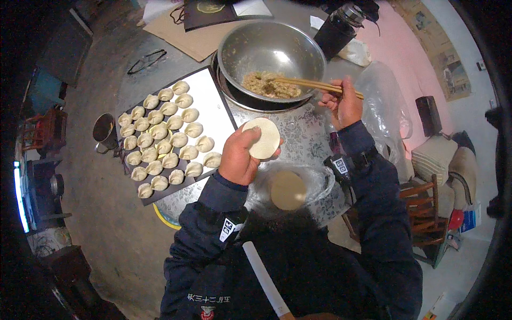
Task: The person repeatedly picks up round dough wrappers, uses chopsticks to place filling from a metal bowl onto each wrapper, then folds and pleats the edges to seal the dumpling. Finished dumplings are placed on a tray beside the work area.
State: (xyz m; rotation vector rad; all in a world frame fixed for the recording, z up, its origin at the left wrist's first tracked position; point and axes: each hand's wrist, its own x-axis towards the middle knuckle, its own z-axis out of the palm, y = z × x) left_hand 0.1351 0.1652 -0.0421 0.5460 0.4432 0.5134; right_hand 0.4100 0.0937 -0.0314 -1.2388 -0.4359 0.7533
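Observation:
My left hand (241, 157) holds a round dough wrapper (265, 140) flat across the fingers, the thumb on its top. In my right hand (345, 103) is a pair of wooden chopsticks (312, 83). Their tips reach into the minced filling (267, 85) at the near side of a tilted stainless steel bowl (276, 44). To the left, folded dumplings (159, 131) lie in rows on a white and dark board (210, 96). Closer to my body, a stack of round wrappers (288, 190) sits in a clear plastic bag (322, 182).
A black thermos flask (338, 30) stands right of the bowl, near a clear plastic bag (386, 96). Cardboard (176, 34) and a dark loop of cord (147, 61) lie at the back left. A wooden chair (424, 208) is at the right. A cigarette (264, 276) juts up below the camera.

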